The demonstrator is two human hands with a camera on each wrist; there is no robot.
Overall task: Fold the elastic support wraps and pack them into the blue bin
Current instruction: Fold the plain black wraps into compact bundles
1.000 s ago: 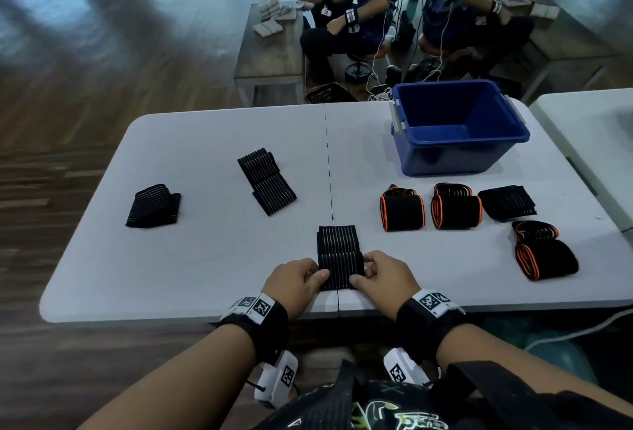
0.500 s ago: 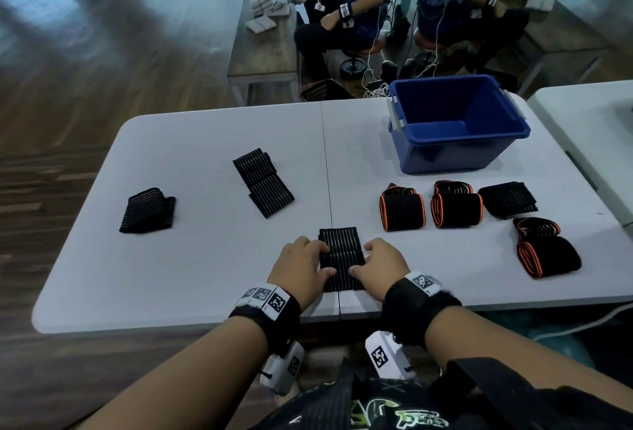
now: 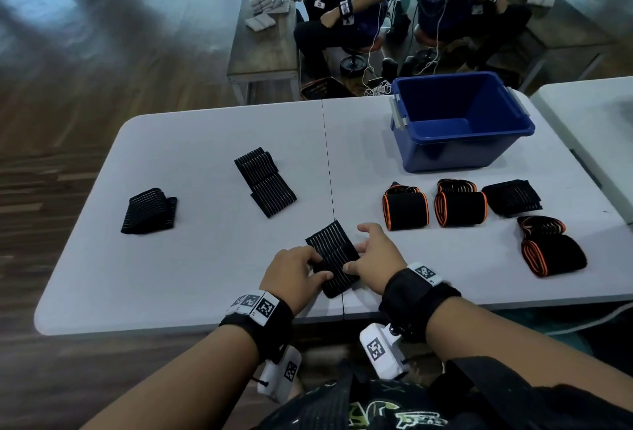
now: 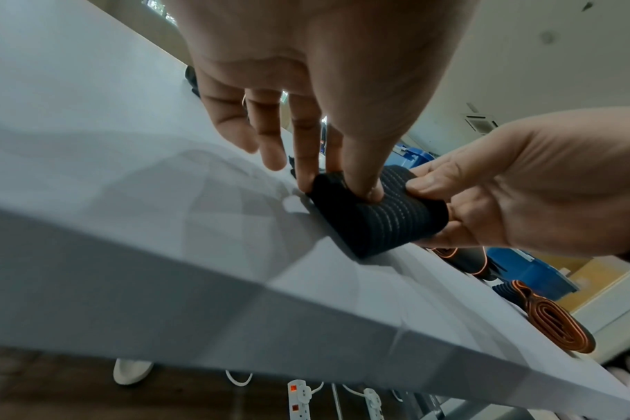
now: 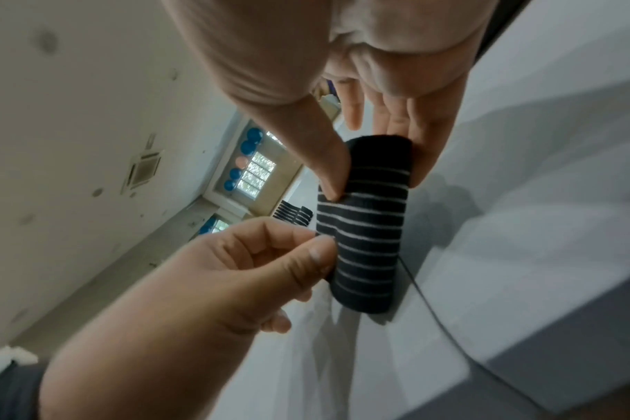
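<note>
A folded black wrap with thin pale stripes point(image 3: 334, 256) is near the table's front edge, turned askew. My left hand point(image 3: 317, 267) pinches its left side and my right hand point(image 3: 351, 263) pinches its right side. In the left wrist view my left hand point(image 4: 337, 187) has its thumb pressed on top of the wrap point(image 4: 374, 218), whose lower corner touches the table. In the right wrist view my right hand point(image 5: 374, 187) has the wrap point(image 5: 367, 241) between thumb and fingers. The blue bin point(image 3: 459, 152) stands at the back right, and the part of its inside that shows is bare.
Two black striped wraps point(image 3: 149, 212) point(image 3: 265, 181) lie on the left half of the white table point(image 3: 191, 275). Right of my hands are orange-edged rolled wraps point(image 3: 406, 210) point(image 3: 460, 205) point(image 3: 548, 251) and a black folded one point(image 3: 512, 196). Other people sit at tables behind.
The wrap lay flat and straight with my hands at its near end. My hands moved forward along it, and it is now folded shorter, turned askew and held by both hands.
</note>
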